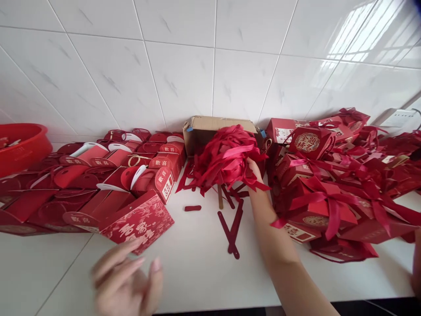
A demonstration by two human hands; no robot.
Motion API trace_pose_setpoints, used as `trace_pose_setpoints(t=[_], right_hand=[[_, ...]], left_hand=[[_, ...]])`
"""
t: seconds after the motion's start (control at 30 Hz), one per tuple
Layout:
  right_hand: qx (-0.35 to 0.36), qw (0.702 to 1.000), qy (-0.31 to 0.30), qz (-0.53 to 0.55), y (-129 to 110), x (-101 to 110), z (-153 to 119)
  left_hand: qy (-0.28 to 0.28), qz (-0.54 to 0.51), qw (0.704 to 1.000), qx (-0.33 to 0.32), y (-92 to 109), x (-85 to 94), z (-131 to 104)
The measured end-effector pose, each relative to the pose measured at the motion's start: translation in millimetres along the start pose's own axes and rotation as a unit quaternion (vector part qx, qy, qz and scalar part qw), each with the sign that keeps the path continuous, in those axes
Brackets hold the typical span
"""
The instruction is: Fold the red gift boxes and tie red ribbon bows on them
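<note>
My right hand (255, 173) reaches to the right side of a big tangled bundle of red ribbons (226, 160) and grips it, with most of its fingers hidden by the ribbons. The bundle bulges out in front of an open cardboard carton (219, 122) against the wall. Near the counter's front edge, my left hand (128, 281) is blurred, with fingers apart and nothing in them. Just beyond its fingertips, a red printed gift box (141, 221) lies tilted against others. Dark red strap strips (232, 232) lie crossed on the counter, and a short one (193, 208) lies to their left.
Rows of red gift boxes (112, 197) fill the left side, beside a red plastic basin (23, 147). Ribbon-tied red boxes (319, 206) are heaped on the right. A white power strip (396, 117) sits by the tiled wall (184, 74). Part of another person (417, 263) shows at the right edge.
</note>
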State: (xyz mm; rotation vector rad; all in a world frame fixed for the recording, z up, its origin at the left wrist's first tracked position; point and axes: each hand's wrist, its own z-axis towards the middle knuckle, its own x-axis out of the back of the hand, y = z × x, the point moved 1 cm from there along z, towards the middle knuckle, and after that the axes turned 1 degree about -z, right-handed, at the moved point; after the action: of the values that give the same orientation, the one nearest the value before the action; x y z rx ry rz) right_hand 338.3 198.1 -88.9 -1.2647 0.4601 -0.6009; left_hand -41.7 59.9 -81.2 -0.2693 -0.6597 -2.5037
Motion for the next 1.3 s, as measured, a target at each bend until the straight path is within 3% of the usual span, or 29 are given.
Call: trace_pose_setpoints(t=[0.1,0.2,0.27,0.33,0.43,0.5,0.63,0.8,0.87,0.97,1.03,1.17,1.3], right_hand=[[-0.007,0.996,0.018,-0.086,-1.4,4.1,1.4],[0.011,0.983,0.06,-0.172,-10.3,7.5,1.2],[0.033,0.975,0.064,-0.21,-17.5,3.9,-3.3],[0.071,0.965,0.014,-0.252,-21.1,-8.2,-13.1],[0.109,0.917,-0.136,-0.359,-11.8,-38.8,-34.0],[0.08,0.9,-0.171,-0.392,2.8,-57.0,-44.7],[0.03,0.934,-0.096,-0.343,27.4,-65.2,-39.3],[0.029,0.962,0.037,-0.269,21.7,-31.2,1.3],[0.038,0.964,0.092,-0.248,11.0,-17.7,13.6],[0.054,0.96,0.13,-0.24,-4.5,-6.9,19.9],[0.051,0.958,0.114,-0.259,-11.5,-5.6,16.6],[0.012,0.944,0.017,-0.33,-22.1,-9.6,0.3],[0.035,0.923,-0.058,-0.379,-43.2,-18.1,-17.8]], left_hand=[[-0.136,-0.003,0.99,-0.036,25.3,-30.1,8.3],[-0.305,0.012,0.952,0.001,25.0,-59.1,9.6],[-0.365,0.013,0.931,0.018,17.7,-75.1,6.9],[-0.392,0.003,0.92,0.021,11.1,-90.4,3.7],[-0.401,-0.01,0.916,0.019,7.5,-111.2,-1.2],[-0.397,-0.011,0.918,0.016,7.5,-120.4,-5.1],[-0.395,-0.006,0.919,0.012,6.4,-122.2,-12.2],[-0.37,0.023,0.929,0.025,4.2,-118.8,-7.7],[-0.36,0.038,0.932,0.033,3.3,-127.2,-0.3],[-0.345,0.075,0.934,0.058,-2.6,-155.8,17.8],[-0.333,0.112,0.932,0.088,-11.2,-181.9,32.6],[-0.341,0.175,0.914,0.131,-32.1,-223.2,52.0],[-0.38,0.201,0.895,0.121,-36.5,-223.2,43.0]])
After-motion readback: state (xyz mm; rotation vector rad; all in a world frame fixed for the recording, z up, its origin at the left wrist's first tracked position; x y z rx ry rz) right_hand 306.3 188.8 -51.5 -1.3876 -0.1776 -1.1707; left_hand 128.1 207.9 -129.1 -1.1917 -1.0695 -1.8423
